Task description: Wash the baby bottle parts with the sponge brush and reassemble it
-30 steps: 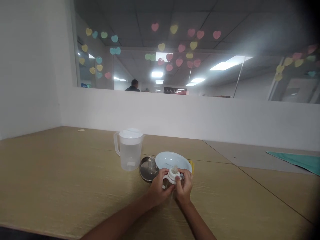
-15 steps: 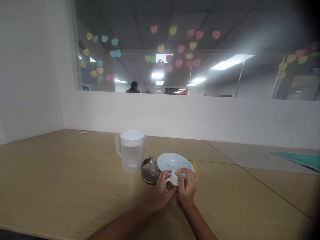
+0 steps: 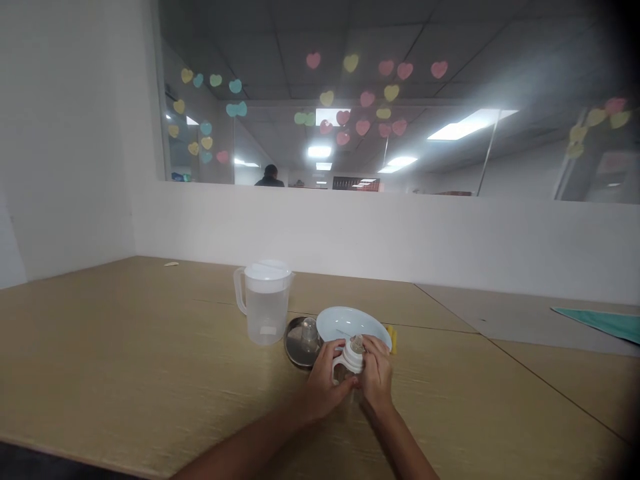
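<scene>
Between my two hands is a baby bottle (image 3: 354, 355) with a white collar, a looped side handle and a clear teat on top. My left hand (image 3: 323, 383) is closed round its left side by the handle. My right hand (image 3: 377, 373) wraps the right side, fingers against the collar. Most of the bottle's body is hidden by my hands. Just beyond them lies a pale blue bowl (image 3: 345, 318) with something thin inside. Left of the bowl, a clear dome-shaped cap (image 3: 309, 329) stands in a small steel dish (image 3: 295, 353).
A lidded clear plastic jug (image 3: 267, 310) stands left of the dish. A yellow object (image 3: 393, 339) sits at the bowl's right edge. Teal cloth (image 3: 607, 323) lies at far right on the wooden table (image 3: 150, 360). Behind the window, a person (image 3: 271, 177) is visible.
My right hand's fingers have shifted from the teat to the side of the collar, so the teat shows more. The whole view has shifted slightly.
</scene>
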`<state>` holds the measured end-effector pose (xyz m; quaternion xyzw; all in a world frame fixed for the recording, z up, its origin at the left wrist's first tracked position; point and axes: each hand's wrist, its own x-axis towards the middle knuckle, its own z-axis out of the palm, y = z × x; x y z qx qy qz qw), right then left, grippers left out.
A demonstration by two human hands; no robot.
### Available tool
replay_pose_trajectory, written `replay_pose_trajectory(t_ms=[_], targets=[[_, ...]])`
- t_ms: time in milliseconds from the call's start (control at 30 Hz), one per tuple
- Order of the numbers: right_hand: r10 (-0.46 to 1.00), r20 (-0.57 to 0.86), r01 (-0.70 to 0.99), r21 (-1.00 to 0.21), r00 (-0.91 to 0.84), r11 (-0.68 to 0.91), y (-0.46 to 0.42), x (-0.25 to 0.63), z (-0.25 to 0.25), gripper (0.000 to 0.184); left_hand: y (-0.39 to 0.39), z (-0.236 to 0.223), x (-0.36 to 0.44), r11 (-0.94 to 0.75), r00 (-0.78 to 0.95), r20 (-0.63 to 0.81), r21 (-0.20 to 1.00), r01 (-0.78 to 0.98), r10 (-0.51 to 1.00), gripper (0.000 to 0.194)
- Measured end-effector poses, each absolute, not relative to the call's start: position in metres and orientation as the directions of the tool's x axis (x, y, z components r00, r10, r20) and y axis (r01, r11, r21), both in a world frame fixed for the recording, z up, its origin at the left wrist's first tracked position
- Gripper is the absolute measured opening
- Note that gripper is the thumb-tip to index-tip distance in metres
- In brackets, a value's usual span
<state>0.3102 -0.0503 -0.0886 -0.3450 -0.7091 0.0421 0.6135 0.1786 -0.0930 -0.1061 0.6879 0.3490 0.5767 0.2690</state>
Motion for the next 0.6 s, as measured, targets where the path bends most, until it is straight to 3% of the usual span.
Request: replay_pose_trajectory(t_ms=[133, 300, 433, 600], targets=[[0.680, 0.729, 0.346, -0.620, -0.076, 0.704, -0.049, 0.311, -0.076, 0.033, -0.089, -0.105, 0.178, -0.588, 0.107, 0.579, 0.801, 0.113, 0.808, 0.064], [0.768, 0.553, 0.286, -0.716, -0.324, 0.637, -0.047, 0.315, -0.050, 0.032, -0.089, -0.098, 0.178, -0.547, 0.127, 0.537, 0.835, 0.066, 0.834, 0.068], [0.748, 0.471, 0.276, -0.726, -0.468, 0.630, -0.047, 0.316, -0.034, 0.031, -0.090, -0.097, 0.177, -0.503, 0.128, 0.490, 0.859, 0.098, 0.862, 0.075], [0.741, 0.505, 0.301, -0.695, -0.443, 0.653, -0.046, 0.316, -0.037, 0.033, -0.088, -0.099, 0.175, -0.513, 0.136, 0.496, 0.847, 0.138, 0.857, 0.082]])
